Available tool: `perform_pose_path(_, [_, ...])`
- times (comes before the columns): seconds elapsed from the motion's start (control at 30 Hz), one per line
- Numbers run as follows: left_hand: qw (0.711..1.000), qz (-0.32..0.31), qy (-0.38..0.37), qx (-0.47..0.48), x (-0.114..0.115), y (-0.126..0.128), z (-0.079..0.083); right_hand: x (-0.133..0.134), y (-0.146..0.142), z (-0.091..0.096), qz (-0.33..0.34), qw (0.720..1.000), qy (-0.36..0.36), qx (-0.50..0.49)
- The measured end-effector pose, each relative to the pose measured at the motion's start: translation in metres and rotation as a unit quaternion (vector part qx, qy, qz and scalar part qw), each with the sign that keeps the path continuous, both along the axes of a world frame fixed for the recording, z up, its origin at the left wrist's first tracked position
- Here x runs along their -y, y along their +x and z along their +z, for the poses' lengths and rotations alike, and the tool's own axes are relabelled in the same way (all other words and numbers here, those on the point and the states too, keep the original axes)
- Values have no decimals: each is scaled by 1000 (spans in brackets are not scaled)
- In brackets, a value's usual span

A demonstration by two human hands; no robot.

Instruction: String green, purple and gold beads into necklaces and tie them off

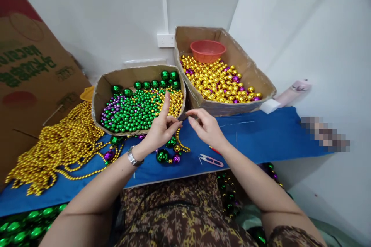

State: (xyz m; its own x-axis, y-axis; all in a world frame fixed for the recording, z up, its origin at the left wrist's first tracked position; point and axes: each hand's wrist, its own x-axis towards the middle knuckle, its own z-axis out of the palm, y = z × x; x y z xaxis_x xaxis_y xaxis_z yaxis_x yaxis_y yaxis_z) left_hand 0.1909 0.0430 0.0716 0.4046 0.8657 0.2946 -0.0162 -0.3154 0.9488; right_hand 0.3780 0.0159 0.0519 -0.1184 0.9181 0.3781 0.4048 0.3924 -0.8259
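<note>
Floral garment (174,216), boxes (124,77) of beads (136,110), bowl (207,53)

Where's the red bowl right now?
In the head view, the red bowl sits right of centre, among gold beads toward the back of the right-hand box.

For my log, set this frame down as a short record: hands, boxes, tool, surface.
Left hand: one finger raised; wristwatch on wrist
Right hand: thumb and finger close together; anything held too fine to tell
Smaller box: green, purple and gold beads
Larger box: mostly gold balls, some purple; red bowl
Tool: pink-handled snips
Surface: blue cloth
</note>
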Motion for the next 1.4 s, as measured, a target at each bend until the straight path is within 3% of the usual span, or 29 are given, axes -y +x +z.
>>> perform_pose_path(0.07, [1000,-9,-7,-18,-1,0,2,-3,1,-4,2,1000,3,12])
perform_pose_path(0.13, [999,-21,0,-37,-1,-1,5,-6,1,-7,74,996,-50,9])
perform_pose_path(0.2, [998,-29,5,-47,-1,-2,8,-7,1,-7,87,995,-45,10])
perform_pose_path(0.3, [998,-20,11,-53,0,-3,10,-3,2,-3,-70,993,91,12])
perform_pose_path(0.37, [998,-9,29,-60,0,-3,9,3,0,-3,-116,984,134,19])
perform_pose_path(0.43, [997,-5,45,-63,0,-2,8,7,-6,-9,-60,995,82,12])
perform_pose_path(0.53, [998,-10,38,-49,-1,0,7,5,-16,-25,45,992,-74,-89])
perform_pose_path(0.6, [998,-15,33,-45,-1,0,6,-1,-20,-35,115,961,-171,-184])
perform_pose_path(0.7, [999,-10,24,-34,0,-2,4,-8,-20,-41,239,891,-292,-254])
perform_pose_path(0.8, [1000,-12,-16,-12,3,-4,0,-10,-20,-41,307,851,-334,-266])
perform_pose_path(0.9, [1000,-4,-25,0,5,-3,-4,-7,-21,-39,281,875,-290,-266])
perform_pose_path(0.97, [1000,8,-12,10,5,-3,-5,-3,-20,-34,212,924,-229,-220])
perform_pose_path(1.07, [999,14,-5,28,4,-3,-6,6,-15,-22,108,986,-113,-65])
perform_pose_path(1.13, [999,12,-18,46,3,-4,-7,9,-9,-14,69,996,-42,25])
perform_pose_path(1.23, [994,15,-55,92,0,-9,-11,8,2,-9,33,996,29,84])
perform_pose_path(1.33, [986,18,-111,121,-2,-21,-24,6,10,-22,1,994,53,98])
perform_pose_path(1.4, [981,23,-150,125,-1,-28,-35,6,12,-37,-10,996,28,83])
